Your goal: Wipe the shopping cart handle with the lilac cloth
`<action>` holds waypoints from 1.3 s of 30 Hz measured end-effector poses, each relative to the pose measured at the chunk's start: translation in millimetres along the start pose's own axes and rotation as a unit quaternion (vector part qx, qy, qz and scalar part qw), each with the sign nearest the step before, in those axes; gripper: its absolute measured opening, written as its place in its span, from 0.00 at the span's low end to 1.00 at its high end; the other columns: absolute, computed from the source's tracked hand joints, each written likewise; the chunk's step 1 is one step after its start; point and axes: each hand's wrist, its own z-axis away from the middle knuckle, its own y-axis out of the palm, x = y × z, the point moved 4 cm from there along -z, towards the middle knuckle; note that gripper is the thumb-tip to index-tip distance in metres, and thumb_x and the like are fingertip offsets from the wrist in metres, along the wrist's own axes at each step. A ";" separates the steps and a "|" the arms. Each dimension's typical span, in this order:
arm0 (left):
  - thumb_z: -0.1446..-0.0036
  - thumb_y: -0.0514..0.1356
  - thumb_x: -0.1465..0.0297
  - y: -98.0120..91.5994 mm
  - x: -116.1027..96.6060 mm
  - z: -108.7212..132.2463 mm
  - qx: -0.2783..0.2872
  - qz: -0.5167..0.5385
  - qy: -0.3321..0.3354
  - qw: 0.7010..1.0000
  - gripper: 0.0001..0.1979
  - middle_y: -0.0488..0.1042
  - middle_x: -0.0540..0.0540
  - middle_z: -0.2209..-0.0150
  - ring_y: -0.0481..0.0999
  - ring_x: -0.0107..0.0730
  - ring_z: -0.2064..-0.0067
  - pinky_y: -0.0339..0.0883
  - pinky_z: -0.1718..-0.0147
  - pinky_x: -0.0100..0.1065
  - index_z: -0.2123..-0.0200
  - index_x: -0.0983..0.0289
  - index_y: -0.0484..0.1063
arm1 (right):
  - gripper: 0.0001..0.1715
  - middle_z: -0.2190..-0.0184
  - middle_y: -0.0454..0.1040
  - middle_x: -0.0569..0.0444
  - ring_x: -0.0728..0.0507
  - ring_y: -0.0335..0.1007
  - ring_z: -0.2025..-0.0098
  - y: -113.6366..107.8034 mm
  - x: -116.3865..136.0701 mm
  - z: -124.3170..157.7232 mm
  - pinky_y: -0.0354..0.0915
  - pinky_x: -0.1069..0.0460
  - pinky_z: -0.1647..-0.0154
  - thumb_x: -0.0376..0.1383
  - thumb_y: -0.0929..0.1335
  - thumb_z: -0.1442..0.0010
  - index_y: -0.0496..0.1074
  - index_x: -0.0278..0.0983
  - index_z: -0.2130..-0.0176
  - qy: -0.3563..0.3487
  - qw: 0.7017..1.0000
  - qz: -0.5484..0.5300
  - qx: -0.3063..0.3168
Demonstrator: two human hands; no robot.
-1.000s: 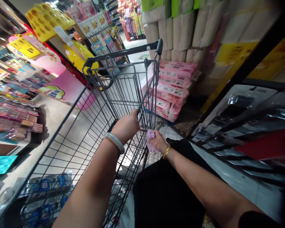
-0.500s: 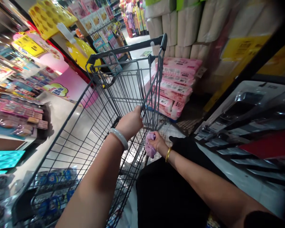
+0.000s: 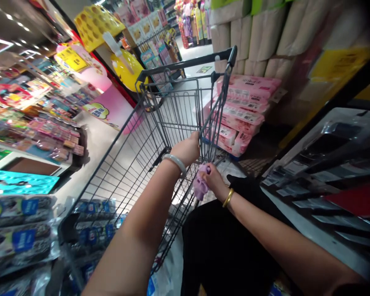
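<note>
A grey wire shopping cart [image 3: 193,61] stands tilted across the middle of the view, its basket showing bare wire mesh. My left hand [image 3: 186,149], with a pale bangle [image 3: 176,164] at the wrist, is closed around the cart's near side rim. Just below and to the right, my right hand [image 3: 214,179] pinches a crumpled lilac cloth [image 3: 201,183] beside the cart's side wires. A gold bracelet [image 3: 228,197] circles that wrist. The fingertips of my left hand are partly hidden behind the rim.
Pink tissue packs [image 3: 240,111] are stacked just beyond the cart, below pale paper rolls [image 3: 269,33]. Packaged goods hang on a rack [image 3: 329,164] at right. Bagged goods with blue labels [image 3: 21,238] lie at lower left. A pink display [image 3: 114,105] stands farther back.
The whole view has shifted, so the cart and both hands appear farther right. My left hand keeps its hold on the rim, and my right hand still holds the lilac cloth.
</note>
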 end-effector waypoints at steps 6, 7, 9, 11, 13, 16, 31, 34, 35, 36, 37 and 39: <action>0.34 0.54 0.55 1.0 12.5 72.5 0.039 -0.024 -0.038 0.998 0.45 0.77 0.68 0.46 0.79 0.49 0.48 0.68 0.56 0.39 0.26 0.66 0.32 | 0.21 0.75 0.70 0.60 0.45 0.68 0.73 5.4 9.7 42.7 0.67 0.50 0.72 0.41 0.71 0.60 0.64 0.41 0.65 0.052 0.998 -0.004 0.041; 0.34 0.53 0.55 5.6 17.8 94.9 0.030 -0.025 -0.053 0.998 0.44 0.78 0.68 0.47 0.79 0.48 0.49 0.68 0.56 0.39 0.26 0.66 0.32 | 0.21 0.74 0.71 0.60 0.44 0.68 0.72 7.7 12.4 51.3 0.67 0.49 0.71 0.42 0.71 0.60 0.65 0.41 0.64 0.053 0.997 -0.006 0.050; 0.32 0.51 0.54 21.0 31.2 144.1 0.014 -0.016 -0.106 0.994 0.42 0.80 0.67 0.50 0.81 0.49 0.51 0.69 0.57 0.40 0.26 0.64 0.33 | 0.22 0.71 0.72 0.58 0.44 0.70 0.70 11.5 19.9 66.4 0.68 0.49 0.69 0.43 0.71 0.57 0.66 0.40 0.61 0.050 0.997 -0.015 0.059; 0.31 0.50 0.57 40.0 44.2 192.1 -0.028 0.000 -0.157 0.987 0.38 0.79 0.68 0.47 0.79 0.48 0.48 0.68 0.51 0.43 0.26 0.65 0.38 | 0.25 0.68 0.73 0.57 0.45 0.71 0.67 14.0 28.2 78.4 0.69 0.49 0.65 0.45 0.70 0.55 0.66 0.40 0.57 0.038 0.997 -0.024 0.059; 0.31 0.51 0.60 60.7 55.4 232.9 -0.068 0.012 -0.201 0.977 0.34 0.76 0.67 0.43 0.74 0.48 0.41 0.61 0.40 0.48 0.27 0.66 0.46 | 0.27 0.65 0.73 0.58 0.45 0.70 0.66 16.7 32.9 89.1 0.69 0.50 0.63 0.45 0.70 0.55 0.65 0.41 0.55 0.037 0.997 -0.029 0.058; 0.30 0.52 0.63 84.7 67.0 274.9 -0.120 0.016 -0.245 0.962 0.26 0.74 0.64 0.39 0.72 0.46 0.38 0.52 0.33 0.54 0.33 0.62 0.60 | 0.27 0.68 0.72 0.59 0.45 0.69 0.67 25.0 33.7 107.8 0.67 0.50 0.65 0.43 0.71 0.58 0.64 0.41 0.57 0.060 0.995 -0.019 0.071; 0.37 0.61 0.62 134.3 78.4 351.2 -0.243 -0.041 -0.264 0.932 0.30 0.75 0.63 0.45 0.73 0.49 0.44 0.59 0.40 0.52 0.34 0.64 0.63 | 0.23 0.71 0.70 0.59 0.45 0.67 0.70 62.4 45.2 210.4 0.66 0.50 0.68 0.42 0.70 0.57 0.64 0.40 0.61 0.033 0.983 0.032 0.176; 0.36 0.59 0.65 137.6 80.5 348.0 -0.251 -0.037 -0.252 0.934 0.28 0.76 0.63 0.48 0.73 0.48 0.47 0.60 0.43 0.51 0.34 0.65 0.63 | 0.23 0.67 0.73 0.57 0.44 0.70 0.67 75.4 56.2 235.4 0.68 0.48 0.64 0.42 0.70 0.52 0.65 0.40 0.57 -0.004 0.970 0.029 0.240; 0.36 0.59 0.67 138.1 81.3 347.4 -0.254 -0.037 -0.249 0.934 0.27 0.76 0.63 0.49 0.73 0.48 0.48 0.60 0.44 0.50 0.35 0.65 0.64 | 0.23 0.65 0.73 0.56 0.44 0.70 0.66 79.5 60.1 241.0 0.68 0.48 0.62 0.42 0.70 0.52 0.65 0.40 0.56 -0.029 0.967 0.034 0.251; 0.37 0.58 0.68 138.7 82.1 347.3 -0.259 -0.038 -0.247 0.933 0.27 0.76 0.62 0.50 0.73 0.47 0.49 0.60 0.44 0.50 0.35 0.66 0.64 | 0.22 0.64 0.73 0.56 0.44 0.69 0.64 83.1 62.7 244.6 0.67 0.48 0.60 0.41 0.70 0.52 0.66 0.40 0.56 -0.057 0.964 0.046 0.254; 0.37 0.58 0.69 139.2 82.9 347.3 -0.266 -0.039 -0.245 0.932 0.26 0.76 0.62 0.51 0.73 0.47 0.50 0.59 0.45 0.50 0.36 0.66 0.65 | 0.20 0.64 0.73 0.56 0.44 0.69 0.64 85.9 63.6 246.2 0.67 0.47 0.59 0.41 0.70 0.52 0.66 0.40 0.58 -0.084 0.962 0.061 0.251; 0.38 0.59 0.69 140.1 84.3 347.6 -0.282 -0.044 -0.234 0.929 0.27 0.75 0.62 0.51 0.72 0.47 0.51 0.59 0.45 0.50 0.36 0.66 0.65 | 0.16 0.66 0.71 0.55 0.43 0.68 0.64 90.4 61.2 245.0 0.66 0.47 0.58 0.39 0.69 0.55 0.66 0.39 0.63 -0.124 0.957 0.096 0.245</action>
